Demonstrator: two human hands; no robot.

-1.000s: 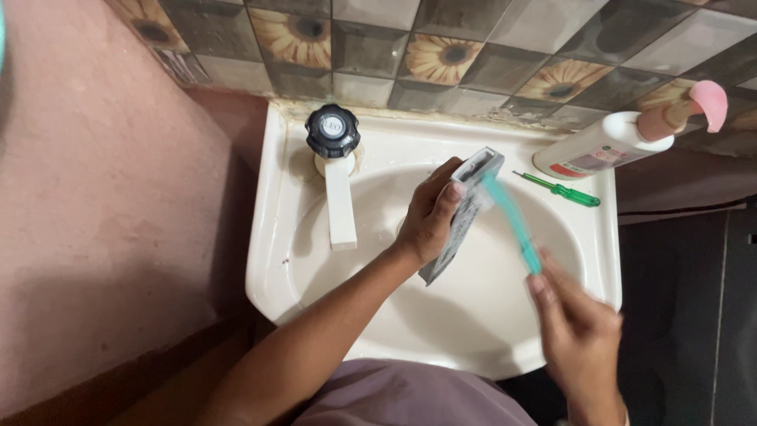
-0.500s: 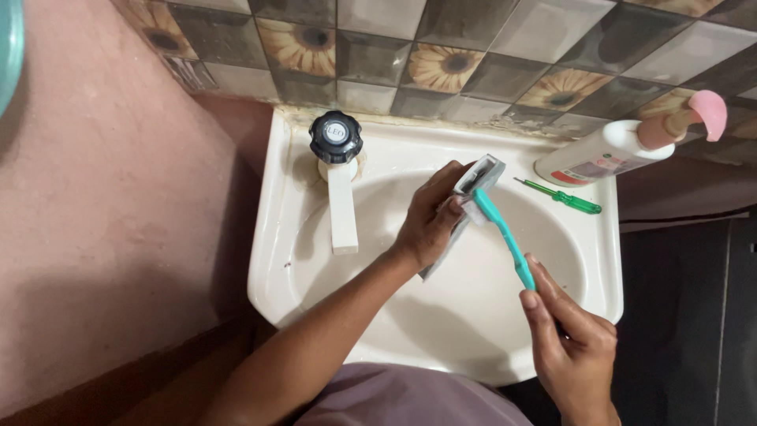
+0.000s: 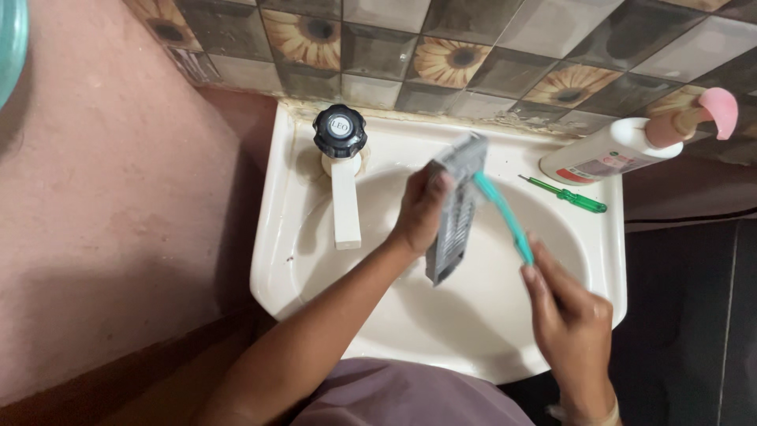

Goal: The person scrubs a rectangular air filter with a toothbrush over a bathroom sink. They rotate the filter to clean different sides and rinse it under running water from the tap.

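Observation:
Over the white wash basin (image 3: 607,260), my left hand (image 3: 418,211) grips a long grey slatted panel (image 3: 456,213), held nearly upright above the bowl. My right hand (image 3: 569,315) holds a teal toothbrush (image 3: 505,217) by its handle. The brush's head rests against the panel's upper end, close to the fingers of my left hand. The brush bristles are hidden against the panel.
A white tap with a black round knob (image 3: 340,132) stands on the basin's left rim. A green screwdriver (image 3: 564,194) and a white pump bottle with a pink top (image 3: 631,144) lie on the back right rim. Flower-patterned tiles (image 3: 457,55) line the wall; a reddish wall (image 3: 102,197) is left.
The toothbrush head has slid up along the panel toward its top end. My right hand has shifted slightly up and left with it. The panel stays in my left hand.

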